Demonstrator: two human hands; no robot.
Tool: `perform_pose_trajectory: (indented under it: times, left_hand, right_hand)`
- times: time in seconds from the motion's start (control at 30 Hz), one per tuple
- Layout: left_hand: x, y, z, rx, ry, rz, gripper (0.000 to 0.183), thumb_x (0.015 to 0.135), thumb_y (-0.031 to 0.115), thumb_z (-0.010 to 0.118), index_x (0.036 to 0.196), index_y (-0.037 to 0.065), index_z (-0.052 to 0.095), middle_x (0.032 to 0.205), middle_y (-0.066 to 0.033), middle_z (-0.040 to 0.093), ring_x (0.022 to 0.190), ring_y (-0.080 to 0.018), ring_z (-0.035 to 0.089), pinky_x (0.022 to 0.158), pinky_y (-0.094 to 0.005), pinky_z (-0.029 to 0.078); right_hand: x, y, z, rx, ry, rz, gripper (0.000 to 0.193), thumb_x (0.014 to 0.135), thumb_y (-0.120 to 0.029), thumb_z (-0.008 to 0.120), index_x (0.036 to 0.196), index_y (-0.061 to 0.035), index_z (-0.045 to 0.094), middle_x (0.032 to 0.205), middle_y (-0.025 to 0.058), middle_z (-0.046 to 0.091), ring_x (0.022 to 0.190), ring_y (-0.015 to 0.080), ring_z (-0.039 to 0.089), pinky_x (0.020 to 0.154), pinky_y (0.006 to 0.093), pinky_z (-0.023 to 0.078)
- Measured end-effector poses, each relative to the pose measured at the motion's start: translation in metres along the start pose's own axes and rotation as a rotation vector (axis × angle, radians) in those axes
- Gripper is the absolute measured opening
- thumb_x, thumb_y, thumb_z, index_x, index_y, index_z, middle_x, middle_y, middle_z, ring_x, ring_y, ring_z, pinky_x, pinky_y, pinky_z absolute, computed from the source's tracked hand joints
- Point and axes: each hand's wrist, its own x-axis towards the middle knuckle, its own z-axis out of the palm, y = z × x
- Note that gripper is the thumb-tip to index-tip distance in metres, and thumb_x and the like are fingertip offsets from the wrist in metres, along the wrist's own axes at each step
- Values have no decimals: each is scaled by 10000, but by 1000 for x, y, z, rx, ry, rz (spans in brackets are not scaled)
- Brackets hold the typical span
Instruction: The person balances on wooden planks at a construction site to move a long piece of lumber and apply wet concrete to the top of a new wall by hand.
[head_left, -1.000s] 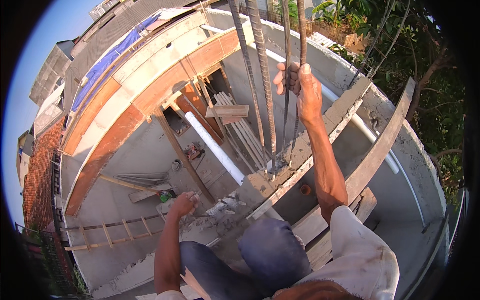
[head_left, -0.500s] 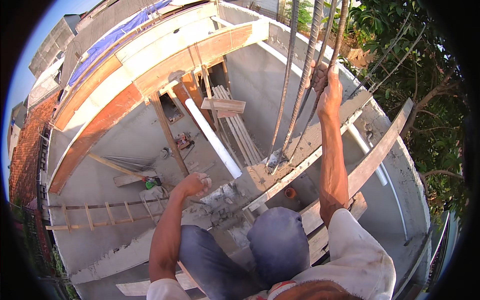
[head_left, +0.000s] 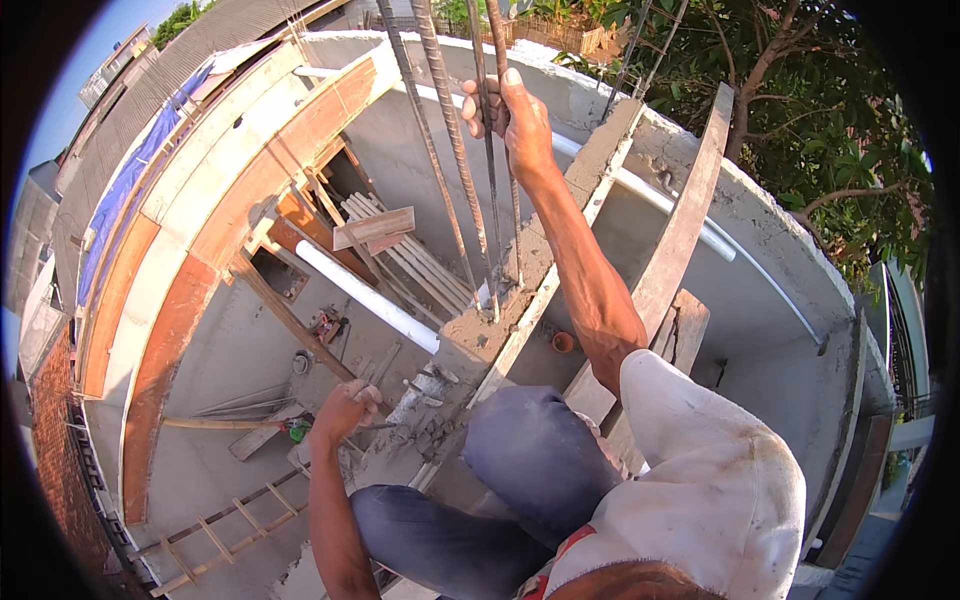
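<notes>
My right hand (head_left: 515,118) is raised and wrapped round a steel reinforcing bar (head_left: 499,45). Several such ribbed bars stand up beside it from the concrete beam (head_left: 478,333). Low on the left, my left hand (head_left: 346,408) is closed in a loose fist next to rough mortar (head_left: 408,432) on the beam. A thin dark piece shows by its fingers, but I cannot make out what it is. My bent knees, in dark trousers, are close to the beam.
A white pipe (head_left: 368,297) slants to the beam. Wooden planks (head_left: 685,235) lie across an opening at right. A bamboo-coloured ladder (head_left: 235,530) is lower left, above a deep drop. Curved wooden formwork (head_left: 175,380) runs along the left; a rough wall (head_left: 790,240) edges the right.
My view has swung to the right, so the scene sits further left. My right hand still grips the bar; my left hand stays closed low by the beam.
</notes>
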Motion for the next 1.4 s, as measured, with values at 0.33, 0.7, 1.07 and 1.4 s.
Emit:
perform_pose_trajectory:
  times: [0.33, 0.7, 1.07, 1.4]
  left_hand:
    - [-3, 8, -3, -51, 9, -87, 223, 998, 129, 446, 953, 39, 645, 764, -43, 644, 638, -145, 609, 605, -313, 500]
    - [3, 85, 12, -12, 15, 167, 223, 994, 108, 442, 990, 17, 646, 763, -64, 658, 630, -153, 633, 606, -313, 511]
    - [16, 92, 22, 105, -28, 262, 253, 1016, 180, 509, 1135, -7, 631, 803, -85, 693, 652, -178, 657, 625, -324, 533]
    - [-11, 82, 11, 112, 30, 115, 330, 974, 122, 540, 1280, 28, 619, 865, -102, 702, 727, -198, 666, 633, -356, 540]
  right_hand:
    - [0, -3, 0, -76, -36, -2, 692, 1051, -566, 320, 1161, 65, 584, 851, 103, 651, 690, 157, 568, 669, 301, 464]
    - [24, 20, -25, -118, 41, -46, 735, 1043, -599, 273, 1116, 64, 583, 833, 128, 650, 665, 198, 583, 596, 303, 467]
    - [29, 10, -26, -326, 68, -87, 703, 1053, -568, 260, 1009, 39, 611, 736, 111, 648, 561, 190, 581, 524, 289, 469]
    - [12, -5, -5, -248, 35, -22, 726, 1038, -607, 283, 1053, 34, 623, 798, 114, 683, 635, 177, 654, 516, 245, 447]
